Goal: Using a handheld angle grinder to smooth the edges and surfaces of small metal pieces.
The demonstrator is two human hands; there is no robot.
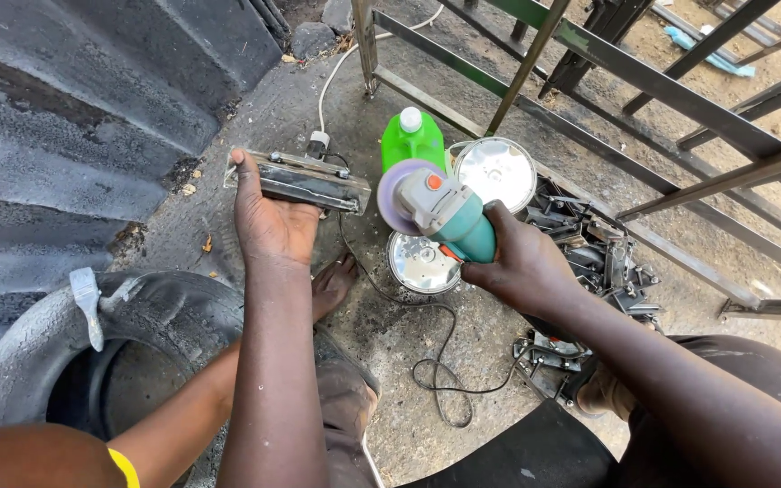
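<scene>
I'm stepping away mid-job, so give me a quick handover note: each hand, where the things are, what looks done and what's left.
Left hand: grip shut on the metal bracket, held flat, away from the body.
Right hand: grip shut on the angle grinder, disc facing the bracket but not touching it.
Grinder's cord trails across the concrete ground.
Nearby: green bottle, two tin cans, a pile of metal parts to the right, a tyre with a brush on it to the left.
Done: bracket and grinder are in hand.
Left: disc has yet to meet the bracket; whether it has been ground, I cannot tell.
</scene>
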